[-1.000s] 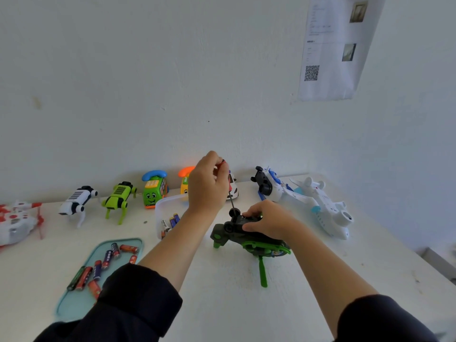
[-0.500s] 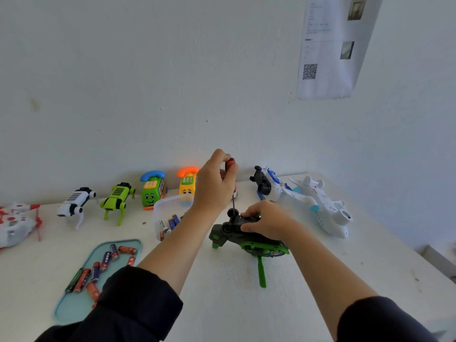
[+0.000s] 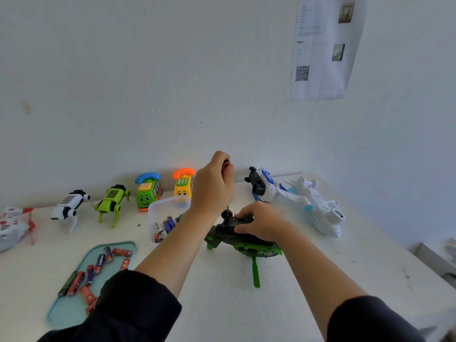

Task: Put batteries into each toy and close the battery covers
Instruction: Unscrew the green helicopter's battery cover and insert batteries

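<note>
Head view. Gripped the red-handled screwdriver (image 3: 225, 166) high in the left hand (image 3: 212, 186), fingers curled round the handle, with the thin shaft dropping straight down onto the upturned belly of the dark-and-green helicopter (image 3: 246, 245). Clamped that toy against the table (image 3: 222, 304) with the right hand (image 3: 261, 223), fingers wrapped over its body by the wheels. Kept the toy planted in the same spot near the middle of the table over the last second. Showed more of the red handle between thumb and fingers than a second ago, so probably rolled the grip for another twist. Read that as work on the cover screw; could not tell whether tightening or loosening, and could not see the cover itself under the hands.

Left a teal tray (image 3: 74, 309) of loose batteries (image 3: 98, 262) at the near left, and a clear tub (image 3: 167, 208) holding more just behind the left forearm. Lined up along the wall: a white robot dog (image 3: 67, 206), a green robot dog (image 3: 112, 199), two toy phones (image 3: 146, 191) and a white plane (image 3: 315, 206), all apparently still waiting.

On writing: spotted a QR code on the sheet (image 3: 320, 50) taped to the wall, but could not read its small print. Made out barcode-like stripes on the dogs' backs. Found the battery labels too small to read.
</note>
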Motion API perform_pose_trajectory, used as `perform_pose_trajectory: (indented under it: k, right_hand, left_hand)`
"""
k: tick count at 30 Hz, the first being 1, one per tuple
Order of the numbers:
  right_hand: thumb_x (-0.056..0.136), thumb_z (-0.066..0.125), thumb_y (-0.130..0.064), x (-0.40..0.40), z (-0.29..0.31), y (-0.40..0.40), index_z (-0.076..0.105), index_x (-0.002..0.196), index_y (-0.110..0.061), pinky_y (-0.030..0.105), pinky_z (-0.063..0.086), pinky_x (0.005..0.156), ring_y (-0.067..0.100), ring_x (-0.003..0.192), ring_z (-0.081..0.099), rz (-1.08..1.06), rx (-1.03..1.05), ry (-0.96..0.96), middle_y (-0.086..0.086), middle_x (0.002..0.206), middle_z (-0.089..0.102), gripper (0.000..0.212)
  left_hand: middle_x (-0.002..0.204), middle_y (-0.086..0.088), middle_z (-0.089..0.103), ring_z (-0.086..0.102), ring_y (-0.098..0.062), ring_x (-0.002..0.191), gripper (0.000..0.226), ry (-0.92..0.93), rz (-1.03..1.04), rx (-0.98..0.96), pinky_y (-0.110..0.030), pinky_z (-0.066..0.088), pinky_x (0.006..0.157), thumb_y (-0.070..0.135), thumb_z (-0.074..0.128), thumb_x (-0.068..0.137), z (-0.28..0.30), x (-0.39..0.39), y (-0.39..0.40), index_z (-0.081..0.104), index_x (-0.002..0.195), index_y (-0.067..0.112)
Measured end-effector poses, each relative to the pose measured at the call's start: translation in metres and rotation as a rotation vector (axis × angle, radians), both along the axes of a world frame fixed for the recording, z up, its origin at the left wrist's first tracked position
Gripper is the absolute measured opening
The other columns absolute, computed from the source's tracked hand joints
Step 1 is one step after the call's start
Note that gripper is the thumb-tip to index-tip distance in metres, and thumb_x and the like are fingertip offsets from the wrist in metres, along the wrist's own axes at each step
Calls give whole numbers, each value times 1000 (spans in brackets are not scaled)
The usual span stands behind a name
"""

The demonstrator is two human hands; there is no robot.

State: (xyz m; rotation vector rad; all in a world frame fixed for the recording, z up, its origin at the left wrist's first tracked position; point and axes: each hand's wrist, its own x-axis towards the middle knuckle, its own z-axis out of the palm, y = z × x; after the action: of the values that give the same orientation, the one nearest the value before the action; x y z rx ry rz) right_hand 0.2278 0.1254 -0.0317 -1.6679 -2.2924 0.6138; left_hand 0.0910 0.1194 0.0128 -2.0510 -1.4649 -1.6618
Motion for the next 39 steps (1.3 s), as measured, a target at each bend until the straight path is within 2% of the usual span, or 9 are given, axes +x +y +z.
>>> perform_pose_trajectory:
  k: [5,8,11,18,21,28,33,35,39]
  right_hand:
    - [82,64,-49,0,1,0,60,121,-38,40,43,95,14,101,55,-10,8,-7,-10,112,64,41]
    - [82,64,-49,1,2,0,60,120,-38,40,42,96,14,102,55,-8,11,-2,-10,113,64,40]
    - [82,64,-49,1,2,0,60,120,-38,40,43,95,14,101,54,-7,13,0,-10,112,63,40]
    - [83,64,-47,1,3,-1,60,122,-37,40,43,95,14,101,54,2,11,4,-10,113,63,40]
    - [82,65,-48,1,2,-1,60,121,-38,40,43,95,14,102,54,0,15,6,-11,113,63,40]
    - [82,65,-48,1,3,-1,61,120,-37,40,44,94,14,100,54,-3,20,2,-10,111,64,40]
    - [82,65,-48,1,3,-2,60,121,-38,40,43,94,14,101,54,-10,17,-2,-11,111,63,40]
    - [82,65,-48,1,3,-3,60,121,-38,40,43,94,13,101,54,-9,24,-4,-11,112,63,40]
    - [82,65,-48,0,3,-6,60,120,-38,40,41,95,14,103,54,-14,35,3,-12,113,63,40]
  left_hand:
    - [79,0,57,60,-21,69,41,-50,-42,15,-43,51,64,26,28,95,-10,4,-9,54,117,4]
    - [67,9,47,48,-10,57,36,-93,-44,18,-30,42,54,39,44,92,-10,5,-10,58,103,7]
    - [80,-2,53,53,-18,64,30,-36,33,25,-30,46,58,34,66,80,-7,4,-7,63,96,8]
    - [105,-10,63,62,-25,92,49,4,-45,-117,-32,49,81,9,61,89,-1,8,-5,45,135,14]
    - [99,-9,64,66,-26,86,33,-13,-113,-75,-44,55,72,14,55,89,-7,8,-6,47,120,9]
    - [85,-13,62,53,-18,67,37,58,103,80,-25,43,56,30,76,69,0,3,-2,59,85,1]
    - [105,0,66,67,-20,84,15,-8,-82,-57,-11,50,67,8,66,85,7,-3,-1,63,98,2]
    - [103,3,65,67,-19,87,18,-3,-113,-76,-19,54,69,16,61,88,6,2,-5,62,101,4]
    - [69,-3,62,55,-20,57,41,89,82,45,-30,46,49,49,64,75,4,11,-9,55,79,10]
